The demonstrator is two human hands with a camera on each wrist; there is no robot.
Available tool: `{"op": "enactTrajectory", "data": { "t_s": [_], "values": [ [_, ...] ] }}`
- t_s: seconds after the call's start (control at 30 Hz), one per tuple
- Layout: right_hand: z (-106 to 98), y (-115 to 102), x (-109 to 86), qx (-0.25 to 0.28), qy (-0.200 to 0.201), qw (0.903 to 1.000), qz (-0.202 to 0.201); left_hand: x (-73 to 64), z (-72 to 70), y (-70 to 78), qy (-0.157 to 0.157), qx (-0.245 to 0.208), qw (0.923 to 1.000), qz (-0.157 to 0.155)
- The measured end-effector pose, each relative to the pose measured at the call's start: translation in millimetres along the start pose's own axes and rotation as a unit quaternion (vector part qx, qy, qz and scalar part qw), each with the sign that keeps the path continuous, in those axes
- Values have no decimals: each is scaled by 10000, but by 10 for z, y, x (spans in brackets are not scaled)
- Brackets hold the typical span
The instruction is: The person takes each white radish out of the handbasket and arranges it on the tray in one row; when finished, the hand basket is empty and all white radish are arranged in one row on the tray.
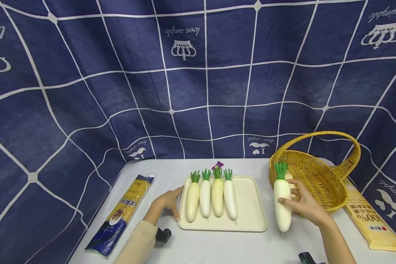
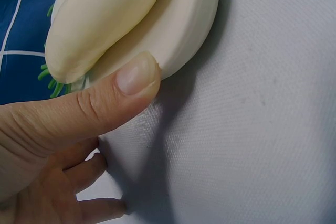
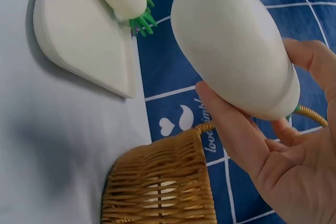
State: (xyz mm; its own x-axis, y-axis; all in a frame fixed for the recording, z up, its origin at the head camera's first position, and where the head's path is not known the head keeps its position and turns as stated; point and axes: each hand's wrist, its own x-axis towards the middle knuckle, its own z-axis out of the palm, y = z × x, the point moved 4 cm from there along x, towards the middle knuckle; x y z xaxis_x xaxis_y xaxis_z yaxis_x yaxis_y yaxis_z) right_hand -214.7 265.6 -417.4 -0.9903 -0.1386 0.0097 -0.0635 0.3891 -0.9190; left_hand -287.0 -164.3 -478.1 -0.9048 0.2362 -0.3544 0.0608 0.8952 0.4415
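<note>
My right hand [image 1: 305, 205] grips a white radish [image 1: 282, 205] with green leaf stubs, upright in front of the wicker basket [image 1: 320, 179]. In the right wrist view, thumb and fingers wrap the sides of this radish [image 3: 231, 45]. Part of another pale radish [image 1: 288, 176] shows behind it, inside the basket. Several more radishes [image 1: 193, 201], some white and some creamier, lie side by side on a cream tray [image 1: 250, 205]. My left hand [image 1: 167, 201] is spread at the tray's left edge. The left thumb [image 2: 134, 80] lies right at the rim in the left wrist view.
A blue and yellow pasta packet [image 1: 123, 212] lies on the white table at the left. Right of the basket is a tan packet [image 1: 373, 220]. A small purple wrapper [image 1: 219, 164] sits behind the tray. Blue checked cloth [image 1: 191, 88] hangs behind the table.
</note>
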Motion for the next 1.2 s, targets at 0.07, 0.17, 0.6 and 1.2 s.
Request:
{"op": "enactTrajectory", "data": {
  "t_s": [0.07, 0.17, 0.6, 1.2],
  "values": [
    [37, -12, 18, 79, -117, 9999, -89, 0, 0, 1, -7, -4, 10000, 11],
    [100, -25, 60, 93, -178, 9996, -194, -2, -1, 4, -3, -21, 10000, 20],
    [441, 45, 295, -15, -381, 9991, -183, -7, -6, 15, -12, 21, 10000, -18],
    [694, 233, 528, -205, -47, 9991, 359, 2, -1, 4, -12, 19, 10000, -29]
  ]
}}
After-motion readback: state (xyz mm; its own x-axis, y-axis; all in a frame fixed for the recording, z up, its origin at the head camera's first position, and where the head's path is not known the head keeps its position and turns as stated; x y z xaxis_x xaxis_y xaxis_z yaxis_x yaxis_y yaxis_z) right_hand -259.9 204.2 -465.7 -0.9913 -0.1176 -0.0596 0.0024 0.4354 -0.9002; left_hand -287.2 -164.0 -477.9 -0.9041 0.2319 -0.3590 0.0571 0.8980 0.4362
